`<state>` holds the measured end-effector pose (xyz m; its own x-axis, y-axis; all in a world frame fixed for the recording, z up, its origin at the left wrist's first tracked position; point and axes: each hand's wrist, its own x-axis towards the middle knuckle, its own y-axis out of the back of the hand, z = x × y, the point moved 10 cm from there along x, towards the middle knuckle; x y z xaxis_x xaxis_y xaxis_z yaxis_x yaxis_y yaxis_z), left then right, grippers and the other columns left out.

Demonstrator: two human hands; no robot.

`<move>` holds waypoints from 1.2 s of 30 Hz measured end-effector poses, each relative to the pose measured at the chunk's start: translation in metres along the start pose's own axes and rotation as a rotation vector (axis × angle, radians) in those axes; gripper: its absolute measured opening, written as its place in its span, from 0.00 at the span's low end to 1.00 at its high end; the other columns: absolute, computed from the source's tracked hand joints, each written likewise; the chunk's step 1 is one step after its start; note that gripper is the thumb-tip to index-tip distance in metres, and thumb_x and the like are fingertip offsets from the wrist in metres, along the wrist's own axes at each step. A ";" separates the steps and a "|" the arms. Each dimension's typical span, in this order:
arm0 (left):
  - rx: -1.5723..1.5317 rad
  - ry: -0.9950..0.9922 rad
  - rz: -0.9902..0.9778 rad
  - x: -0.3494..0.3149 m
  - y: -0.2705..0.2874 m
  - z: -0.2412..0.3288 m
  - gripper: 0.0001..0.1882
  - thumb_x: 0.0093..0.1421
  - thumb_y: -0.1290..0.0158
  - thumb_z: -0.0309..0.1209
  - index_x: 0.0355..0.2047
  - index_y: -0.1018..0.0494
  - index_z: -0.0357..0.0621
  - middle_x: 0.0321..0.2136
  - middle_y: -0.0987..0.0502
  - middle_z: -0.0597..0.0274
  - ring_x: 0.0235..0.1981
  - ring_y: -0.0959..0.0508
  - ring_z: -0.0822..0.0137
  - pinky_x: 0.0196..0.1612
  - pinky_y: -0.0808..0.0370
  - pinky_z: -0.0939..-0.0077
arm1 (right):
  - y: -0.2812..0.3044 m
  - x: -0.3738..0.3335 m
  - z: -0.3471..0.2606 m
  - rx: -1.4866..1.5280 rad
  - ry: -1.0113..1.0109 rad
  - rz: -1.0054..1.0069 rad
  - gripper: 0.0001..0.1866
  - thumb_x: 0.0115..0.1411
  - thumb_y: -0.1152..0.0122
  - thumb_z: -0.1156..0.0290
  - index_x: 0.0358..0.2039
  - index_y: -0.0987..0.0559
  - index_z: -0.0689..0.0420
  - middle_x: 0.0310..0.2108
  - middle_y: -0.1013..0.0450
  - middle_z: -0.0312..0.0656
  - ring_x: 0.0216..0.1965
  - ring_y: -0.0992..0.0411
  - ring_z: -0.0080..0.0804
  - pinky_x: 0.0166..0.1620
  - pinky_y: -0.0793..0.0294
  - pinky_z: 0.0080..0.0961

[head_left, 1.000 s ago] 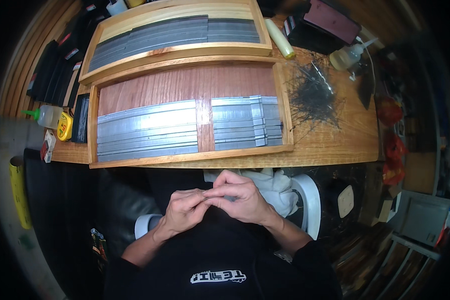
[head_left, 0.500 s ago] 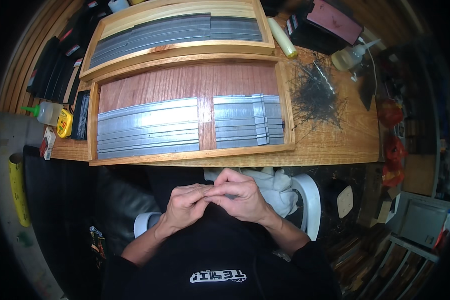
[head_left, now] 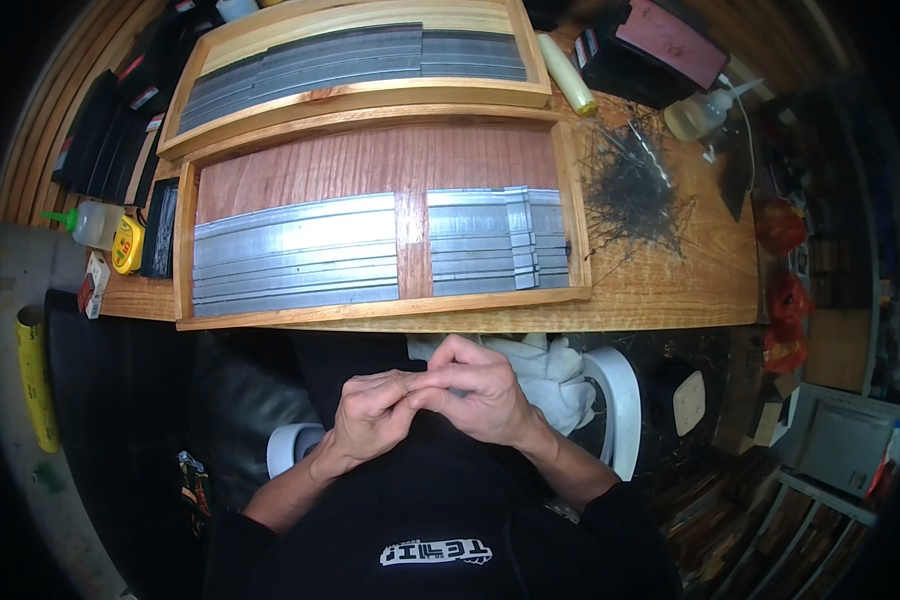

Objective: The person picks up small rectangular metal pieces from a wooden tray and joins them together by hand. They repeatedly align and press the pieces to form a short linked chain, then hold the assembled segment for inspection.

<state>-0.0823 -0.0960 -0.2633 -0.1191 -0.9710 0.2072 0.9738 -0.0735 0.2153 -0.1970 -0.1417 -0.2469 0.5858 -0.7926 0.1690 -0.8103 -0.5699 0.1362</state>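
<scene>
My left hand (head_left: 372,412) and my right hand (head_left: 477,392) meet in front of my chest, just below the table's near edge. Fingers of both are curled and pinched together at the tips. Whatever lies between them is hidden; only a small greyish patch shows by the right fingers. Beyond the hands, a shallow wooden tray (head_left: 370,318) holds flat silvery metal strips (head_left: 300,250) in rows on its left. Shorter metal strips (head_left: 475,245) fill its right side, one narrow stack standing across them.
A second wooden tray (head_left: 360,98) of darker strips lies behind. Thin dark wire-like scraps (head_left: 630,185) heap at the right, near a squeeze bottle (head_left: 697,117). A yellow tape measure (head_left: 128,246) and green-tipped bottle (head_left: 97,226) stand left. White cloth (head_left: 560,385) lies beyond my right hand.
My hands stay pinched together in nearly the same place, with a slight shift of the fingers. The trays and strips have not moved.
</scene>
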 end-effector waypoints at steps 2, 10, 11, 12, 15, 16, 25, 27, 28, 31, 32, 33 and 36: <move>0.004 0.003 -0.002 0.001 -0.001 -0.001 0.13 0.57 0.42 0.15 0.44 0.19 0.30 0.32 0.15 0.48 0.29 0.14 0.58 0.33 0.20 0.73 | 0.002 0.005 -0.004 0.046 0.020 -0.007 0.10 0.56 0.24 0.76 0.40 0.12 0.59 0.32 0.25 0.37 0.33 0.25 0.26 0.33 0.26 0.22; 0.045 0.010 -0.012 -0.001 0.002 0.001 0.10 0.58 0.41 0.15 0.41 0.19 0.30 0.31 0.16 0.45 0.29 0.14 0.53 0.33 0.19 0.70 | 0.000 0.002 0.006 0.013 -0.063 -0.002 0.10 0.52 0.22 0.80 0.37 0.11 0.60 0.33 0.24 0.37 0.33 0.25 0.24 0.35 0.26 0.20; 0.063 0.000 -0.020 0.000 0.002 0.004 0.09 0.58 0.41 0.15 0.40 0.19 0.30 0.31 0.16 0.45 0.29 0.14 0.53 0.32 0.19 0.70 | 0.000 0.000 0.008 0.026 -0.067 0.020 0.10 0.52 0.22 0.81 0.36 0.11 0.60 0.33 0.24 0.37 0.33 0.25 0.24 0.35 0.26 0.20; 0.067 0.022 -0.012 0.001 0.001 0.002 0.08 0.58 0.40 0.16 0.39 0.19 0.29 0.28 0.17 0.46 0.27 0.16 0.53 0.30 0.21 0.69 | 0.001 0.001 0.007 -0.007 -0.051 0.028 0.09 0.52 0.22 0.80 0.35 0.11 0.60 0.32 0.23 0.37 0.31 0.25 0.24 0.34 0.27 0.20; 0.044 0.115 -0.011 -0.005 0.001 -0.006 0.07 0.59 0.39 0.18 0.38 0.18 0.31 0.25 0.19 0.48 0.24 0.17 0.55 0.28 0.23 0.70 | 0.001 0.000 0.012 0.000 -0.062 0.055 0.09 0.54 0.23 0.79 0.36 0.12 0.61 0.31 0.24 0.38 0.30 0.25 0.25 0.32 0.26 0.21; 0.039 0.151 -0.007 -0.011 0.001 -0.010 0.07 0.59 0.39 0.19 0.38 0.18 0.31 0.24 0.19 0.49 0.24 0.18 0.56 0.27 0.24 0.70 | -0.003 -0.001 0.014 0.036 -0.081 0.040 0.09 0.54 0.23 0.79 0.37 0.12 0.61 0.31 0.24 0.37 0.30 0.25 0.25 0.32 0.26 0.21; 0.009 0.185 0.005 -0.016 -0.003 -0.017 0.06 0.60 0.38 0.19 0.38 0.18 0.32 0.24 0.20 0.50 0.23 0.18 0.57 0.27 0.25 0.71 | -0.005 -0.005 0.027 0.061 -0.191 -0.037 0.10 0.54 0.23 0.78 0.38 0.11 0.60 0.30 0.24 0.36 0.31 0.26 0.23 0.32 0.27 0.20; 0.014 0.181 -0.001 -0.015 -0.003 -0.017 0.06 0.59 0.38 0.19 0.38 0.18 0.32 0.24 0.19 0.49 0.23 0.18 0.56 0.27 0.24 0.70 | -0.005 -0.004 0.025 0.057 -0.191 -0.039 0.09 0.54 0.23 0.78 0.37 0.11 0.60 0.30 0.24 0.36 0.31 0.26 0.23 0.32 0.27 0.20; 0.024 0.181 -0.007 -0.015 -0.003 -0.016 0.06 0.59 0.38 0.19 0.37 0.19 0.32 0.24 0.19 0.49 0.23 0.18 0.56 0.27 0.24 0.70 | -0.005 -0.004 0.025 0.055 -0.190 -0.040 0.09 0.54 0.23 0.78 0.37 0.11 0.60 0.30 0.24 0.36 0.31 0.26 0.23 0.32 0.27 0.20; 0.036 0.174 -0.017 -0.014 -0.003 -0.014 0.04 0.59 0.39 0.18 0.35 0.19 0.32 0.24 0.19 0.49 0.23 0.18 0.55 0.27 0.24 0.70 | -0.005 -0.004 0.024 0.055 -0.179 -0.036 0.08 0.54 0.23 0.78 0.36 0.11 0.60 0.30 0.25 0.35 0.31 0.26 0.23 0.32 0.28 0.20; 0.038 0.171 -0.018 -0.013 -0.002 -0.014 0.04 0.59 0.39 0.18 0.35 0.19 0.32 0.24 0.19 0.49 0.24 0.18 0.55 0.27 0.24 0.70 | -0.005 -0.004 0.024 0.059 -0.172 -0.031 0.08 0.54 0.23 0.78 0.36 0.11 0.60 0.30 0.25 0.35 0.30 0.26 0.23 0.32 0.28 0.20; 0.041 0.163 -0.020 -0.013 -0.002 -0.013 0.03 0.59 0.39 0.18 0.35 0.19 0.32 0.24 0.20 0.49 0.23 0.18 0.55 0.27 0.24 0.70 | -0.005 -0.004 0.023 0.062 -0.165 -0.027 0.08 0.54 0.23 0.78 0.36 0.11 0.60 0.30 0.25 0.35 0.30 0.26 0.22 0.32 0.28 0.20; 0.037 0.153 -0.027 -0.012 -0.002 -0.012 0.03 0.59 0.39 0.18 0.34 0.19 0.32 0.23 0.20 0.49 0.23 0.18 0.56 0.27 0.24 0.70 | -0.005 -0.005 0.024 0.065 -0.166 -0.023 0.08 0.54 0.23 0.78 0.36 0.11 0.59 0.29 0.25 0.35 0.30 0.26 0.22 0.31 0.28 0.20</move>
<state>-0.0807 -0.0871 -0.2780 -0.1112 -0.9924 0.0534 0.9626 -0.0942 0.2540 -0.1960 -0.1406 -0.2717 0.5985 -0.8012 0.0027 -0.7991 -0.5967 0.0740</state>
